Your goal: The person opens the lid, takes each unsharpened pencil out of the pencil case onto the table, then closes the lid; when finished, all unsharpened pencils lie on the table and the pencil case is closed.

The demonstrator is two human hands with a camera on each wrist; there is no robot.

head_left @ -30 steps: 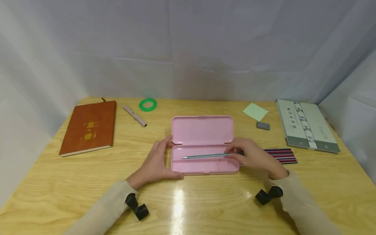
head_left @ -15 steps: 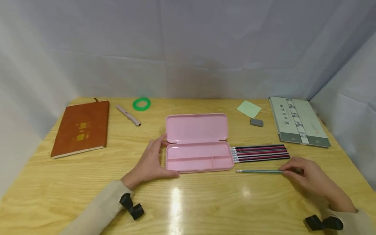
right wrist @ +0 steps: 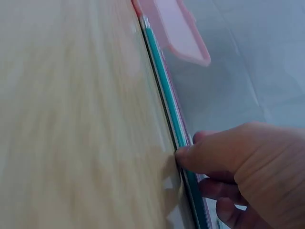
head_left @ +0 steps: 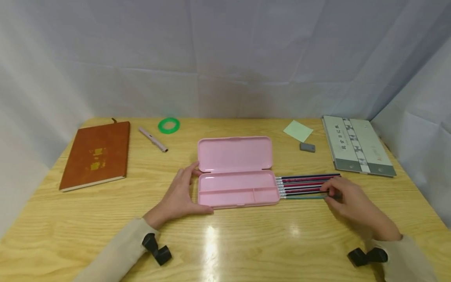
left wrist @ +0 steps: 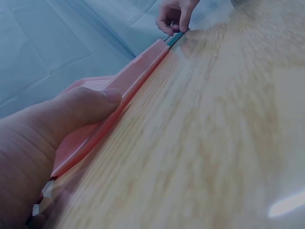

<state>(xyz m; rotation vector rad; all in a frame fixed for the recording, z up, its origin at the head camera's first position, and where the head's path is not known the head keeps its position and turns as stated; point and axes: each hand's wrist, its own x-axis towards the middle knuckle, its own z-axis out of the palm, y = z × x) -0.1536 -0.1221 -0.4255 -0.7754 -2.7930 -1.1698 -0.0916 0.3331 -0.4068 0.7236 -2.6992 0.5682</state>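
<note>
An open pink pencil case (head_left: 237, 187) lies mid-table, its lid (head_left: 235, 154) flat behind the empty tray. My left hand (head_left: 180, 194) holds the case's left end, thumb along the front edge (left wrist: 90, 107). To the right of the case lies a row of several striped pencils (head_left: 303, 183). A teal pencil (head_left: 303, 197) lies at the near side of that row, and my right hand (head_left: 343, 197) pinches its right end, thumb against the teal pencil (right wrist: 167, 90) in the right wrist view. The pink case (right wrist: 177, 28) shows beyond it.
A brown notebook (head_left: 95, 154), a pen (head_left: 153, 139) and a green tape ring (head_left: 168, 125) lie at the back left. A green sticky note (head_left: 298, 131), a grey eraser (head_left: 307, 147) and a grey-green book (head_left: 357, 145) lie at the back right. Cloth walls enclose the table (head_left: 225, 243).
My right hand took the teal pencil out of the case tray, carried it right, then slid it up against the near side of the pencil row. The left hand stayed put.
</note>
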